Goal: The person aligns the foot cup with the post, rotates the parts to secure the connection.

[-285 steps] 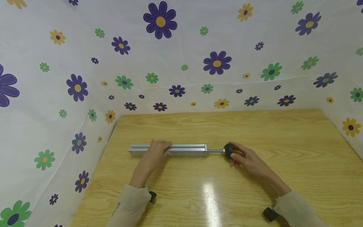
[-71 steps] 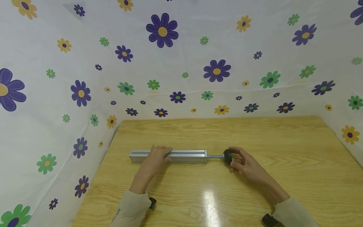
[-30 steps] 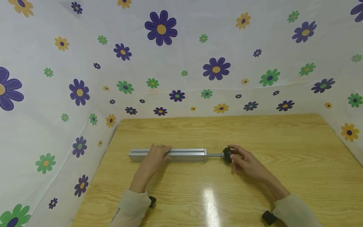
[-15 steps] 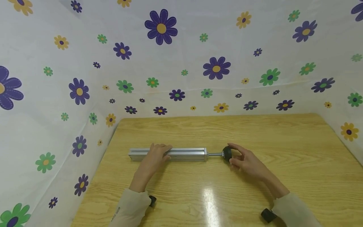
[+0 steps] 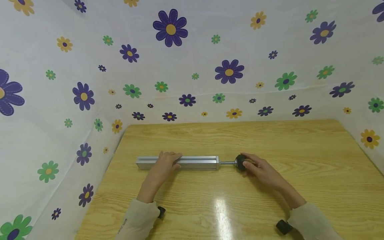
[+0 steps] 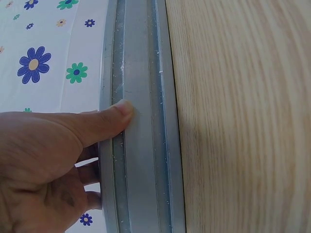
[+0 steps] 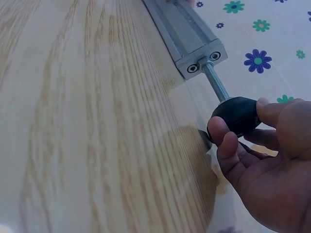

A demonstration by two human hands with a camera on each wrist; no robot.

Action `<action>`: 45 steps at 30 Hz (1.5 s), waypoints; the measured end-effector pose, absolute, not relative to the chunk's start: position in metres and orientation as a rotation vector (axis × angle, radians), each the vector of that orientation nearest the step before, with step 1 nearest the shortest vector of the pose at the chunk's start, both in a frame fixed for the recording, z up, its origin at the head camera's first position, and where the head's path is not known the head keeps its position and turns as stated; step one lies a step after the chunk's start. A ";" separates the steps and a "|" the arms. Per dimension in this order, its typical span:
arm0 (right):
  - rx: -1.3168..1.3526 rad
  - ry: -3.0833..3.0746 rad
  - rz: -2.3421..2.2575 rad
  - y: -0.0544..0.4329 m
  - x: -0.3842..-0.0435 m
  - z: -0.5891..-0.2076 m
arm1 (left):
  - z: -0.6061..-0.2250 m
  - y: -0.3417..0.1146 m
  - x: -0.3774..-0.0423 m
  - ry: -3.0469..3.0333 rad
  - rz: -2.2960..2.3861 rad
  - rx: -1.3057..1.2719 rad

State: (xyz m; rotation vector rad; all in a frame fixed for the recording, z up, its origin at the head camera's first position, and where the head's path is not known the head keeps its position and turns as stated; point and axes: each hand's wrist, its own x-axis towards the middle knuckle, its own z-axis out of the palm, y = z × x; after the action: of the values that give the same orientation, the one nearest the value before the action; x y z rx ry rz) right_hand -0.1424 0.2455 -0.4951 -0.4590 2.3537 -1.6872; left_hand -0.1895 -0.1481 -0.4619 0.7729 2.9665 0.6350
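Note:
A silver aluminium profile (image 5: 199, 163) lies lengthwise across the wooden table. My left hand (image 5: 162, 168) grips it left of its middle; in the left wrist view the thumb presses on the grooved face of the profile (image 6: 141, 170), fingers on the far side. From the profile's right end sticks a threaded rod (image 7: 216, 82), beside bolt heads in the end plate (image 7: 206, 57). At the rod's outer end sits a black levelling foot (image 7: 238, 114), with a nut behind it in the head view. My right hand (image 5: 264, 171) pinches the foot's rim between thumb and fingers.
The wooden table (image 5: 270, 140) is bounded at the back and sides by white sheeting (image 5: 192, 53) with printed flowers. Black wrist devices (image 5: 283, 227) stick out at both sleeves, low over the tabletop. Glare falls on the table's front middle.
My right fingers keep shifting round the foot's rim, loosening and closing on it again. My left hand and the profile stay in place. The head view has tilted slightly.

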 end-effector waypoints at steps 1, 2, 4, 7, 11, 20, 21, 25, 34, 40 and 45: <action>-0.465 2.366 -1.682 0.245 -0.142 -0.495 | -0.462 -0.148 -0.190 2.968 0.632 0.774; -0.471 2.380 -1.672 0.245 -0.142 -0.495 | -0.462 -0.148 -0.190 2.968 0.631 0.773; -0.477 2.391 -1.660 0.245 -0.143 -0.495 | -0.463 -0.149 -0.189 2.964 0.631 0.767; -0.460 2.397 -1.642 0.244 -0.144 -0.496 | -0.463 -0.149 -0.189 2.965 0.622 0.760; -0.399 2.412 -1.646 0.243 -0.144 -0.496 | -0.463 -0.148 -0.190 2.960 0.627 0.743; -0.520 2.711 -1.613 0.242 -0.142 -0.494 | -0.461 -0.146 -0.189 2.952 0.626 0.747; -0.552 2.719 -1.605 0.243 -0.141 -0.494 | -0.461 -0.146 -0.189 2.953 0.627 0.749; -0.597 2.681 -1.576 0.246 -0.140 -0.491 | -0.461 -0.146 -0.189 2.961 0.626 0.754; -0.535 2.636 -1.525 0.246 -0.142 -0.487 | -0.460 -0.146 -0.189 2.958 0.619 0.743; -0.561 2.560 -1.551 0.248 -0.146 -0.489 | -0.460 -0.147 -0.189 2.948 0.624 0.734; -0.548 2.483 -1.572 0.249 -0.148 -0.489 | -0.461 -0.148 -0.189 2.944 0.645 0.726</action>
State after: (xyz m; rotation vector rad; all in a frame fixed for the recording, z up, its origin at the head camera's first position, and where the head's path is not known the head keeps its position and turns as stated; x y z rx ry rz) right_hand -0.1480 0.2489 -0.4885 -0.5482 2.4830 -1.5724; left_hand -0.1887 -0.1477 -0.4609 0.7256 2.9441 0.6451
